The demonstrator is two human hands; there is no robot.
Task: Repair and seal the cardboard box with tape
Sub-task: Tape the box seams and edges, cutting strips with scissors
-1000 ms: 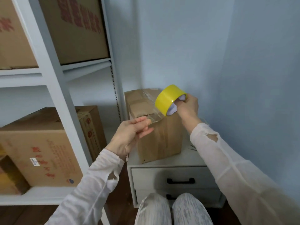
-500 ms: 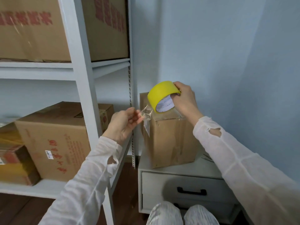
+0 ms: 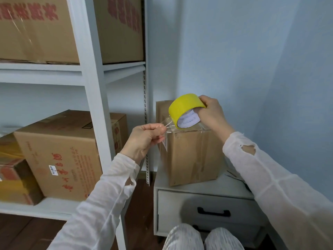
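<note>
Your right hand (image 3: 210, 114) grips the yellow tape roll (image 3: 185, 109) just above the top of the cardboard box (image 3: 192, 156), fingers hooked into the core. Your left hand (image 3: 144, 139) pinches the clear tape end (image 3: 166, 123) off the box's near left top corner. Box sits on a white drawer unit (image 3: 207, 188) by the blue wall, with a white shelf rack (image 3: 93, 87) of bigger cartons (image 3: 59, 154) on the left.
</note>
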